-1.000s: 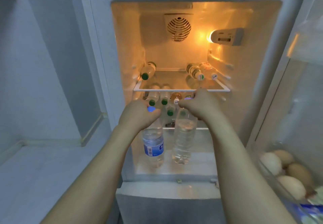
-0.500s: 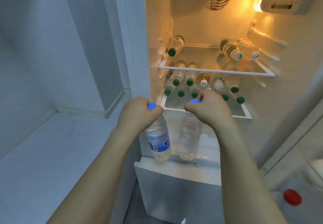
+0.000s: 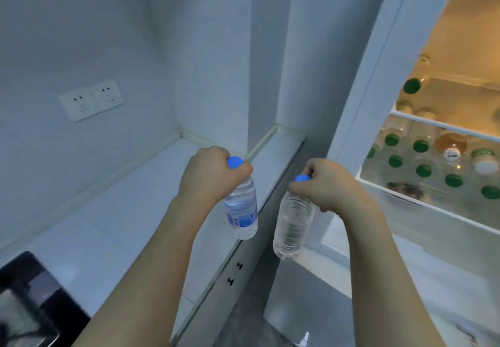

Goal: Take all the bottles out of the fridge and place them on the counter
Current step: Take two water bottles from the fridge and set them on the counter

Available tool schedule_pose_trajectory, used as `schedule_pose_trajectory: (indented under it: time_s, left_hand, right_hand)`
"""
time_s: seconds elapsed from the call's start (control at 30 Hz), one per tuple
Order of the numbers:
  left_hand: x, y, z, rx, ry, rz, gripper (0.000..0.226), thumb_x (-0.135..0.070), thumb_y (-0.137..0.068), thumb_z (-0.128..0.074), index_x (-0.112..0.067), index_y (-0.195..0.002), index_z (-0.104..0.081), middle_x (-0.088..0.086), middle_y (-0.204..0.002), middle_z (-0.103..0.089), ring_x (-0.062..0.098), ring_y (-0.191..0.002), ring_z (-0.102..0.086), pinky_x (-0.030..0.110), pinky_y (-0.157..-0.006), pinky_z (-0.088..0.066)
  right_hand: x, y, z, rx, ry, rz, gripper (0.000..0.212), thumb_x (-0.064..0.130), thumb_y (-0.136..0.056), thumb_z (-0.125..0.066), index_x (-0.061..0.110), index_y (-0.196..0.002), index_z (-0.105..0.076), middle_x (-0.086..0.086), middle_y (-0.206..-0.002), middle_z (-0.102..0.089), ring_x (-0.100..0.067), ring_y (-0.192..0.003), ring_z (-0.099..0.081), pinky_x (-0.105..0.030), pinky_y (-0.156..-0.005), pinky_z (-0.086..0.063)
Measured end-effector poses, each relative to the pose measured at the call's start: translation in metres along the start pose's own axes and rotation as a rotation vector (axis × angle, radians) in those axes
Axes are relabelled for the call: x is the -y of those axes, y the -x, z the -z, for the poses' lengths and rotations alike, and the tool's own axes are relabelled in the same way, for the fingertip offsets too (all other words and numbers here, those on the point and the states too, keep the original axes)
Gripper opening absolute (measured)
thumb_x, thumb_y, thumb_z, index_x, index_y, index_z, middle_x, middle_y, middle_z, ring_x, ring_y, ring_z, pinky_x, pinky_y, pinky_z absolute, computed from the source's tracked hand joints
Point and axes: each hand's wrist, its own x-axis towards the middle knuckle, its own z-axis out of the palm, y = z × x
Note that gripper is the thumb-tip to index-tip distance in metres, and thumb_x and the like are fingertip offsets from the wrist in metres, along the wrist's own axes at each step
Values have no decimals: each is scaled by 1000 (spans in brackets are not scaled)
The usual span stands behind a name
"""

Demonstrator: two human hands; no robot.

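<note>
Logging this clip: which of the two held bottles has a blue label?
The bottle in the left hand, over the counter. The right hand holds a bare bottle.

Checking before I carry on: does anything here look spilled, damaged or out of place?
Nothing stands out. The left hand and right hand each grip a capped bottle by its neck, and no spill shows on the counter. Bottles in the fridge lie on their sides, neatly.

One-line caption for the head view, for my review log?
Left hand and right hand each carry a blue-capped water bottle by its neck toward the white counter; green-capped bottles remain in the fridge.
</note>
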Motion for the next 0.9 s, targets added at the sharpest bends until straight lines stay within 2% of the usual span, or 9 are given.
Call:
schedule_pose_trajectory:
  time_s: [0.17, 0.3, 0.43, 0.6, 0.8, 0.9]
  left_hand:
    - [76, -9, 35, -51, -49, 116, 43, -39, -74, -61, -12, -59, -31, 2, -55, -30, 19, -52, -29, 27, -48, -22]
    - [125, -5, 57, -77, -56, 195, 44, -39, -74, -61, -12, -59, -30, 2, -55, -29, 20, -52, -29, 27, -48, -23]
    - [169, 6, 80, -130, -81, 291, 44, -39, -74, -61, -11, -58, -31, 4, -55, -31, 21, -52, -30, 28, -47, -25]
    - [209, 29, 108, -207, -131, 414, 45, -40, -74, -62, -10, -57, -33, 4, -54, -30, 20, -53, -30, 29, -46, -25]
    - [232, 68, 135, -320, -176, 587, 44, -40, -74, -62, -10, -58, -33, 4, -54, -30, 21, -54, -28, 28, -46, -25]
    - [237, 94, 148, -390, -172, 696, 44, -39, -73, -61, -11, -58, -31, 3, -56, -29, 21, -54, -27, 27, -47, -25]
  right_hand:
    - [70, -24, -50, 105, -19, 92, 26, 37, -68, -66, 16, -79, -53, -2, -74, -60, -22, -59, -56, -37, -64, -54]
    - [117, -32, -83, 174, -25, 161, 27, 35, -72, -67, 15, -82, -53, 0, -70, -59, -20, -56, -56, -32, -61, -49]
    - [162, -38, -119, 255, -39, 256, 26, 34, -73, -67, 14, -84, -55, 1, -76, -59, -19, -62, -55, -36, -67, -51]
    - [214, -40, -153, 357, -21, 409, 27, 32, -72, -68, 12, -87, -57, 4, -77, -57, -16, -60, -54, -30, -61, -43]
    - [265, -37, -190, 471, -8, 605, 25, 33, -69, -69, 16, -82, -56, 2, -75, -58, -18, -60, -55, -33, -63, -49]
    - [286, -30, -204, 546, 2, 709, 24, 32, -71, -69, 17, -83, -55, 3, -75, -56, -18, -61, -54, -31, -63, -45]
